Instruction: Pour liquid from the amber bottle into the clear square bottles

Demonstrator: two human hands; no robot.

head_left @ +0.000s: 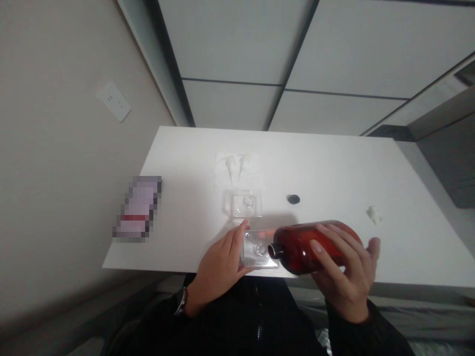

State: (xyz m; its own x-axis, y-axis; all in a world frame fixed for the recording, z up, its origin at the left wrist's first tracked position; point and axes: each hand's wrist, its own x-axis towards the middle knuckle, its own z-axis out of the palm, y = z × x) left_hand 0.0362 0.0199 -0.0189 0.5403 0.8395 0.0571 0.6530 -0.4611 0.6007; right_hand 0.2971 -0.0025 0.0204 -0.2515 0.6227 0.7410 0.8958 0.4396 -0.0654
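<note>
My right hand (pixel 345 267) is wrapped round a large amber bottle (pixel 297 247), tipped on its side with its uncapped mouth pointing left. Close to the mouth, a clear plastic case (pixel 256 254) with a round raised part is gripped at its left side by my left hand (pixel 224 252). Whether any liquid is leaving the bottle I cannot tell. Just beyond the case lies a second clear plastic piece (pixel 243 205) with a similar round part. A black round cap (pixel 294 199) rests on the table behind the bottle.
Two white earphone-like pieces (pixel 232 165) lie on a thin white tissue at the back of the white table (pixel 326 163). A crumpled white scrap (pixel 374 214) is at the right. A pixelated pinkish object (pixel 139 205) sits by the left edge, near the wall.
</note>
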